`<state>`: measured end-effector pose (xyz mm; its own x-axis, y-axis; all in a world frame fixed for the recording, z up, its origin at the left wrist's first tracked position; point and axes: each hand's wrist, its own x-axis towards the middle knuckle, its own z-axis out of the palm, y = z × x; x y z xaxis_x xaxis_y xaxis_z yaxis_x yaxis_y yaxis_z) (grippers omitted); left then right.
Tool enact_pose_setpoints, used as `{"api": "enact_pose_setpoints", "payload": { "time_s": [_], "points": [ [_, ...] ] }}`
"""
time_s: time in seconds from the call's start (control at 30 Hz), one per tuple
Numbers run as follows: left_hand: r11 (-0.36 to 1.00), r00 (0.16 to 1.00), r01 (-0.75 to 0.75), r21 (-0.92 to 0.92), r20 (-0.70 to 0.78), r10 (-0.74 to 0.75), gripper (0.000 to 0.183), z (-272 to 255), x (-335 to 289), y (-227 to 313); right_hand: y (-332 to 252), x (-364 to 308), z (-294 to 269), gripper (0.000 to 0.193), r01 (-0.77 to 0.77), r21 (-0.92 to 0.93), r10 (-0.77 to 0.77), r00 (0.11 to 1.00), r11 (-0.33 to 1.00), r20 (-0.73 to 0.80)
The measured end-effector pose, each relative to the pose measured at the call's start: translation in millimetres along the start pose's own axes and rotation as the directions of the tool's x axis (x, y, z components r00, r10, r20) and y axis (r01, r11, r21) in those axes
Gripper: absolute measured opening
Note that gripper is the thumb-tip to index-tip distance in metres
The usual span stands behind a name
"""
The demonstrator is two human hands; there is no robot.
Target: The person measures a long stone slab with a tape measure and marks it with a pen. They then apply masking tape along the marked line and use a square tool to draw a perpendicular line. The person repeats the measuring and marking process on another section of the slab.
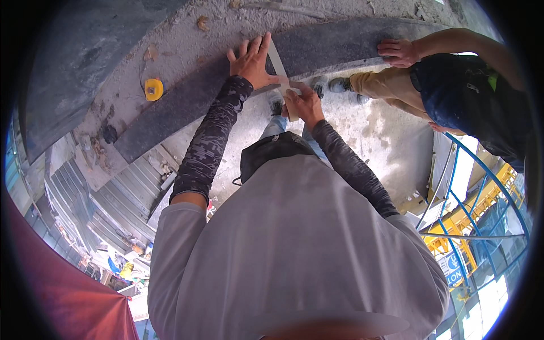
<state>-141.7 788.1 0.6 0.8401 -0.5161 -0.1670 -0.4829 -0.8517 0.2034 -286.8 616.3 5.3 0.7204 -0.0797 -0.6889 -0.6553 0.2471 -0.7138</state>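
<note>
A long dark slab (334,44) crosses in front of me, bowed by the lens. My left hand (251,63) lies flat on it with fingers stretched out, the thumb reaching to a pale, straight-edged tool that looks like a try square (276,59). Its narrow blade lies across the slab; a wider tan part hangs over the near edge. My right hand (307,106) is closed around that lower part, some fingers hidden behind it. To the left of the slab, a yellow tape measure (153,89) sits on the dusty surface.
At the right, another person's hand (399,52) rests on the slab; that person stands beside a blue metal railing (481,153). Corrugated sheets (122,198) and rubble lie lower left. A large grey panel (85,62) rises at upper left, a red cover (62,272) below.
</note>
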Motion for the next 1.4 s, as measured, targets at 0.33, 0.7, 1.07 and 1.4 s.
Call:
{"api": "enact_pose_setpoints", "payload": {
  "time_s": [0.33,0.7,1.07,1.4],
  "points": [
    [0.999,0.997,0.039,-0.035,0.061,-0.037,0.142,-11.8,0.8,6.0,3.8,18.1,2.5,0.031,-0.15,0.136,0.153,0.988,0.979,-0.014],
    [0.999,0.994,0.037,-0.035,0.104,-0.033,0.142,-11.7,0.0,5.2,-1.9,12.8,-6.4,0.028,-0.231,-0.124,0.234,0.972,0.965,0.013],
    [0.961,0.99,0.069,-0.267,-0.098,-0.098,0.132,4.3,-38.8,-0.2,-128.5,13.8,5.1,0.052,0.509,-0.746,-0.674,0.73,0.43,0.11],
    [0.637,0.448,0.715,-0.289,-0.511,-0.734,0.081,0.5,-138.8,-189.3,-131.5,143.2,162.0,0.056,0.664,-0.702,-0.535,0.506,-0.258,0.676]
  ]
}}
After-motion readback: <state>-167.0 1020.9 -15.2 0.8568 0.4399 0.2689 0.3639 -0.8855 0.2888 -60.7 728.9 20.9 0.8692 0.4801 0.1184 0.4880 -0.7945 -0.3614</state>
